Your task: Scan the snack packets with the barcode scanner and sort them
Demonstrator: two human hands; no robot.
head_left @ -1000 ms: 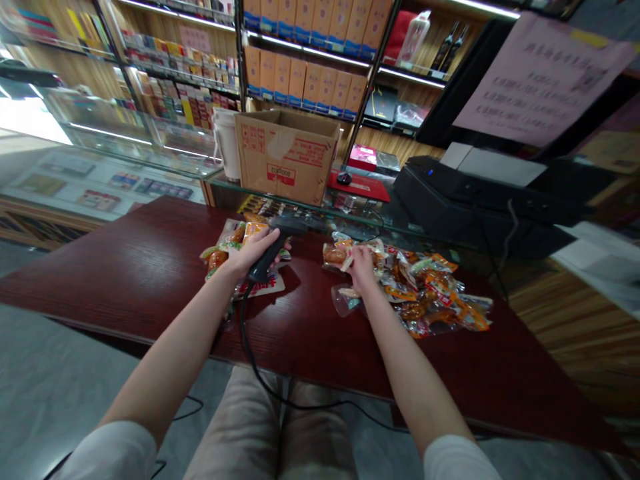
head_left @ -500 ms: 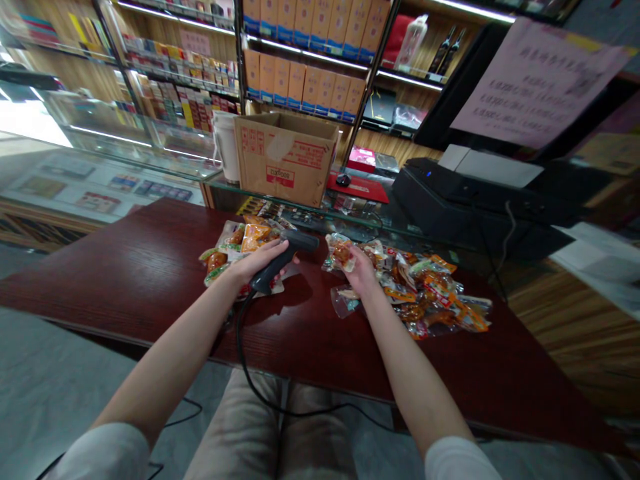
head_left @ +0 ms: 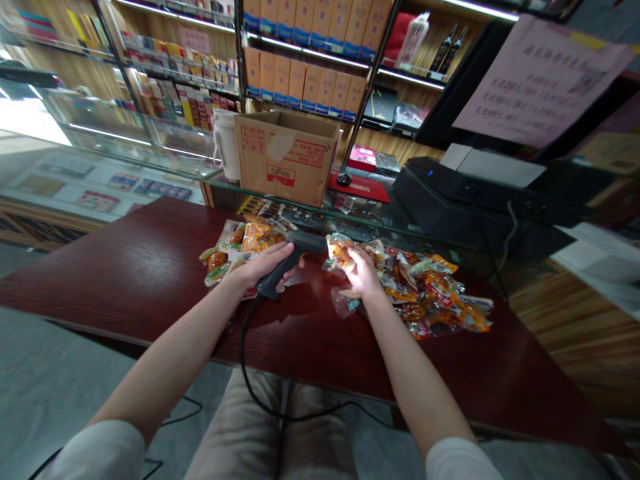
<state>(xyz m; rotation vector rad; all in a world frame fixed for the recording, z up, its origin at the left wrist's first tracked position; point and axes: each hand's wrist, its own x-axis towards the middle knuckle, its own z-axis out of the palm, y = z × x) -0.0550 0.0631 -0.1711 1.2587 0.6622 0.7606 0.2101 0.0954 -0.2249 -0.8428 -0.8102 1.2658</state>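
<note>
My left hand is wrapped round the grip of a black barcode scanner, whose head points right. A cable runs from its grip down past my legs. Just beyond the scanner's head, my right hand grips a clear vacuum-sealed food packet with something brown inside. Bright light falls on this packet and on my fingers. Right of that hand lies a pile of similar shiny food packets. Behind my left hand is a smaller group of packets, partly covered by the hand and scanner.
The dark red wooden table carries both piles. Behind it, an open cardboard box and a white container stand on a glass counter. A black machine is at the right, and stocked shelves line the back.
My left hand has moved the scanner rightward, closer to my right hand. My right hand has lifted and turned the food packet toward the scanner, and bright light now falls on it.
</note>
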